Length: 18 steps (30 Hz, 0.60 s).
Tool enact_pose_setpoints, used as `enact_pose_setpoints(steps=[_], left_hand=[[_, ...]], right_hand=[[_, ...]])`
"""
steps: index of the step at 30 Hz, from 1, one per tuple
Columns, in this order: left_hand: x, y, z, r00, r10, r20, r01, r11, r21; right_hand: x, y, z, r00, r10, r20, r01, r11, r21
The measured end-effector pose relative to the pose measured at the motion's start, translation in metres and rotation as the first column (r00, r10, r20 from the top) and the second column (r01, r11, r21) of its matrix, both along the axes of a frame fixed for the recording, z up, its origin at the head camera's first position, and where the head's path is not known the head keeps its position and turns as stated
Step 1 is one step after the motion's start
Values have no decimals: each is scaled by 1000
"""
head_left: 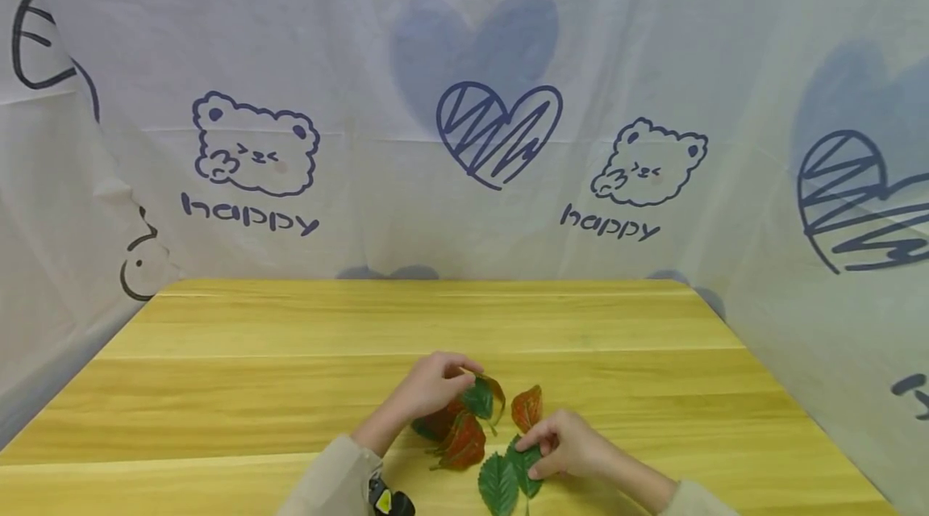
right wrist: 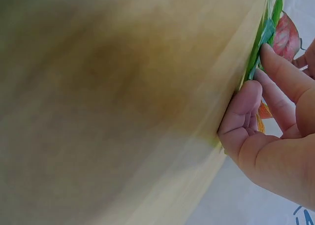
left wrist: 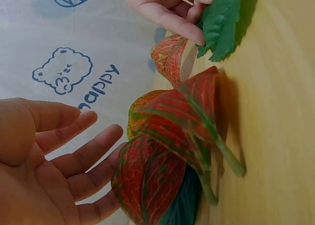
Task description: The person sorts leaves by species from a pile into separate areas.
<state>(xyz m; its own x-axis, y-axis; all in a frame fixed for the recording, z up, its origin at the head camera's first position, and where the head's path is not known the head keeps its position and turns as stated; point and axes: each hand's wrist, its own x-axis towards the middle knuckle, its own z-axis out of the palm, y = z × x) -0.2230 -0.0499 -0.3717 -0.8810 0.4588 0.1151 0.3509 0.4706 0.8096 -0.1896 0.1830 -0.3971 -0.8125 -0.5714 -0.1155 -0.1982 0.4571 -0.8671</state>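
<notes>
Near the front of the table, my right hand (head_left: pixel 569 443) pinches a green leaf (head_left: pixel 527 474) with toothed edges between thumb and fingers. A second green leaf (head_left: pixel 497 484) lies right beside it to the left. My left hand (head_left: pixel 435 381) hovers at a loose cluster of red leaves (head_left: pixel 462 442), its fingers spread and relaxed. In the left wrist view its fingertips are right at the edge of a red leaf (left wrist: pixel 147 178) with green veins. Another green leaf (head_left: pixel 479 397) shows below the left fingers. A lone red-orange leaf (head_left: pixel 526 407) lies beyond the right hand.
The yellow wood-grain table (head_left: pixel 254 387) reaches back to a pale cloth (head_left: pixel 363 56) printed with hearts and bears. A small black device (head_left: pixel 392 500) with a yellow patch is on the left wrist, by the sleeve (head_left: pixel 334 476).
</notes>
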Motion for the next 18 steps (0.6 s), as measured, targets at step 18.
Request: enact_pose_setpoints(steps=[18], left_hand=[[-10, 23, -3, 983, -41, 178, 34, 999, 39]], right_hand=[[0, 1, -2, 999, 20, -33, -20, 1000, 3]])
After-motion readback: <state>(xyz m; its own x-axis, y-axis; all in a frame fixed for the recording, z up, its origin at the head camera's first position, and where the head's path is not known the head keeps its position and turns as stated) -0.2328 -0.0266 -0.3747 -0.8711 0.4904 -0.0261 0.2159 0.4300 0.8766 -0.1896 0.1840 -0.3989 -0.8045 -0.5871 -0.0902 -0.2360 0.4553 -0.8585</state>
